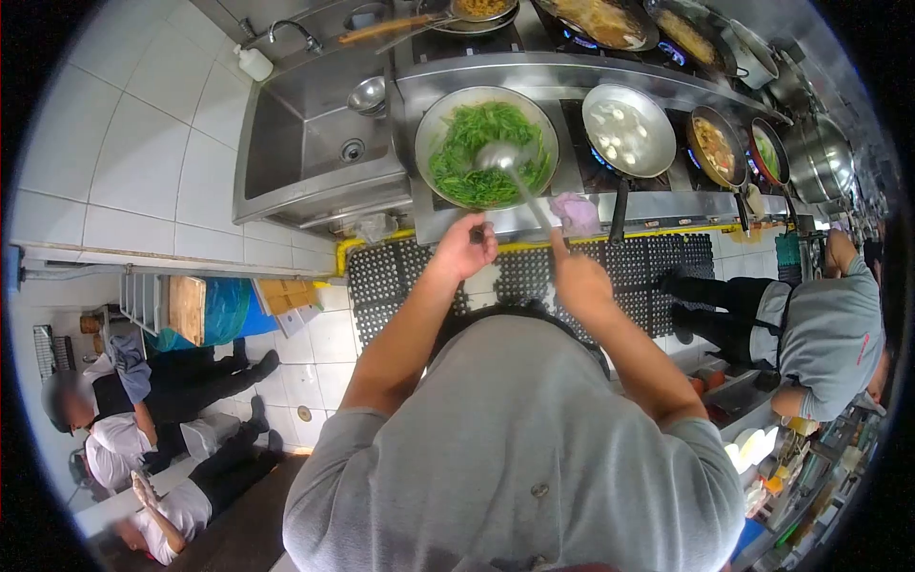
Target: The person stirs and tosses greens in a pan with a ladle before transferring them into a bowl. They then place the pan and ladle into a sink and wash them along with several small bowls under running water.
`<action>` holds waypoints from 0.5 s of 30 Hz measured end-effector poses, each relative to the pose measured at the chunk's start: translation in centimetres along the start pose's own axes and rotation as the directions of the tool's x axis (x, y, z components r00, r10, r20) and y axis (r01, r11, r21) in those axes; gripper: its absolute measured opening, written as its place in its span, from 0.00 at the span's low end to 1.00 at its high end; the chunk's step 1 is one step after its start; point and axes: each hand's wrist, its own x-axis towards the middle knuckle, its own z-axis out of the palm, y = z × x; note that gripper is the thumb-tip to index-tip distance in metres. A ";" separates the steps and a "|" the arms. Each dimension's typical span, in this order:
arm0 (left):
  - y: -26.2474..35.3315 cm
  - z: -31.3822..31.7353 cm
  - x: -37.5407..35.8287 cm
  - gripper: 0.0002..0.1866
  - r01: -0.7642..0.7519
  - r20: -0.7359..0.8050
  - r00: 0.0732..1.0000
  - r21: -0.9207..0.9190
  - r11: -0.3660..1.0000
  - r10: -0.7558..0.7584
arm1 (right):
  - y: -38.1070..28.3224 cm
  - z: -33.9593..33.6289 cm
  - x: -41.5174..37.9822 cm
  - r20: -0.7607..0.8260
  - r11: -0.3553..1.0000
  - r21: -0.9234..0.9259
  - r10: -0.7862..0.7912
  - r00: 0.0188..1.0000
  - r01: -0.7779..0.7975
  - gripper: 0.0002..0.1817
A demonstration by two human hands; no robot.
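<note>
A wide pan (426, 133) full of green leafy vegetables (477, 133) sits on the stove in front of me. My left hand (465, 248) is closed around the pan's short dark handle (477, 234) at its near edge. In my right hand (582, 284) is the handle of a metal ladle (501, 158), its bowl resting among the greens. A crumpled purple cloth (575, 214) lies on the stove's front ledge, beyond the right hand. To the right of it stands a frying pan (656, 133) with pale pieces in liquid, its black handle (620, 212) pointing toward me.
Two smaller pans (717, 145) (768, 153) stand farther right over flames. More pans (600, 21) heat on the back row. A steel sink (315, 172) is at left. A co-worker (824, 324) stands at right; two people (119, 419) (181, 515) are at left. Rubber mats (400, 286) cover the floor.
</note>
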 end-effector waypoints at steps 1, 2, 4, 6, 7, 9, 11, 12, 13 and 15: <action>0.1 -0.2 0.0 0.13 0.004 -0.003 1.000 0.010 1.000 -0.004 | 0.5 -0.9 -1.4 0.057 0.998 0.017 -0.062 0.996 0.061 0.34; 0.1 -0.4 0.3 0.12 0.008 -0.002 1.000 0.018 1.000 -0.008 | 0.9 -2.0 -2.0 0.112 0.992 0.032 -0.124 0.986 0.121 0.34; -0.4 -1.0 0.6 0.13 0.008 -0.016 1.000 0.005 1.000 -0.008 | 1.0 -2.5 -0.5 0.134 0.989 0.065 -0.141 0.981 0.133 0.33; -0.5 -1.1 0.5 0.15 -0.015 0.061 0.998 -0.010 1.000 0.016 | 0.5 -0.2 2.9 -0.070 0.982 0.149 -0.104 0.992 0.114 0.33; -0.8 -1.1 0.1 0.15 -0.019 0.058 0.998 -0.010 1.000 0.020 | -0.2 0.3 3.6 -0.054 0.994 0.090 -0.050 0.997 0.055 0.33; -0.4 -0.8 -0.9 0.18 0.061 0.007 0.998 0.016 0.998 -0.061 | -1.5 -0.5 1.2 0.037 0.987 0.158 -0.027 0.999 0.021 0.33; -0.2 -1.0 -1.4 0.20 0.044 0.027 0.999 0.022 0.999 -0.045 | -1.7 -2.9 -1.5 0.165 0.960 0.280 -0.071 0.984 0.022 0.33; -0.4 -1.2 -1.5 0.21 0.045 0.040 0.998 0.027 0.999 -0.046 | -1.2 -3.0 -1.1 0.165 0.962 0.272 -0.071 0.984 0.023 0.33; -0.5 -1.3 -1.5 0.26 0.032 0.039 0.999 0.048 0.998 -0.034 | -0.6 -3.0 -0.3 0.127 0.913 0.397 -0.149 0.981 0.087 0.33; -1.1 -1.4 -1.5 0.29 0.014 0.031 0.999 0.028 1.000 -0.015 | -0.7 -2.7 1.7 0.061 0.827 0.549 -0.188 0.980 0.125 0.32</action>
